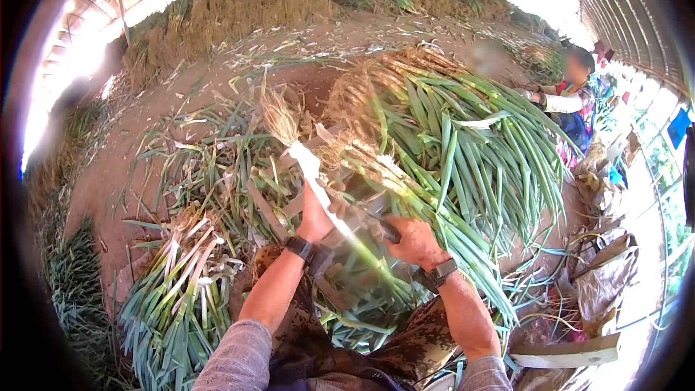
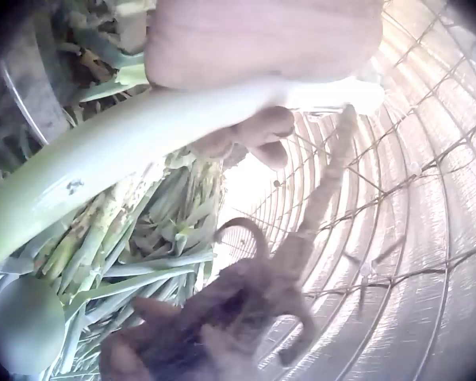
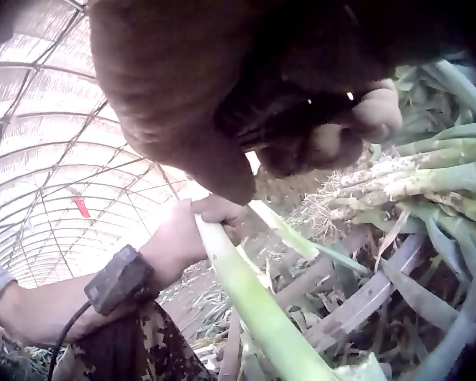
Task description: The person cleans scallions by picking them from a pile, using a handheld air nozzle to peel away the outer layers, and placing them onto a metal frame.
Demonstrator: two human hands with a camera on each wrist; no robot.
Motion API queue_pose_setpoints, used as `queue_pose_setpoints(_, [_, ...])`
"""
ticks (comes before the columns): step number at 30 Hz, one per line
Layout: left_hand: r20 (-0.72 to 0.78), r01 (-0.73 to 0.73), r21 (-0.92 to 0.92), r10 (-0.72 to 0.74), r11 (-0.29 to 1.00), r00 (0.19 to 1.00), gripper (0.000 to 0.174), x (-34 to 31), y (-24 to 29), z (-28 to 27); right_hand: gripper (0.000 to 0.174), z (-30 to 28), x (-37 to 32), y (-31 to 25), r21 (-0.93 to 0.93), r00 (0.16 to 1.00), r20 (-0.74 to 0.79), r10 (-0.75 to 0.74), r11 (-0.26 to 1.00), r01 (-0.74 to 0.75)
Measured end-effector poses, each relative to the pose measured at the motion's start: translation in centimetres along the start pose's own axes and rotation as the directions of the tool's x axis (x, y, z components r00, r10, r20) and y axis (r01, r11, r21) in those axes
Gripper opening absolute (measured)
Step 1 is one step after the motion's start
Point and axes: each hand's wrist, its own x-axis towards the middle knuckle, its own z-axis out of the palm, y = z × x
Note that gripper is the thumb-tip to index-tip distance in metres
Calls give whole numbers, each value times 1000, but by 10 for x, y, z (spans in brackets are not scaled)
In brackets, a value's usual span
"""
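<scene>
My left hand (image 1: 315,217) grips a long green onion (image 1: 307,162) around its white stalk, roots pointing up and away, green leaves hanging toward my lap. In the left wrist view the green onion (image 2: 103,163) crosses slantwise under the palm. A dark-handled blow gun (image 2: 289,258) with a thin nozzle and curved parts on both sides points at the white stalk. My right hand (image 1: 416,242) has its fingers curled round that handle, close to the stalk's right side. The right wrist view shows the right hand (image 3: 325,143) dark, above the stalk.
A large heap of green onions (image 1: 470,137) lies at my right, roots facing away. A smaller bunch (image 1: 181,275) lies at my left. Loose leaves and peelings (image 1: 224,166) cover the ground. Another person (image 1: 572,101) sits at the far right; a tall heap (image 1: 232,14) stands behind.
</scene>
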Motion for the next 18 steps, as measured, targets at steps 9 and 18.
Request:
queue_pose_setpoints(9, [-123,-42,74,51,996,991,69,9,0,-8,37,3,-4,-8,-39,997,28,75,996,-74])
queue_pose_setpoints(18, [141,20,18,-23,1000,990,54,-4,-12,-6,40,12,1,-1,-114,989,35,146,983,-141])
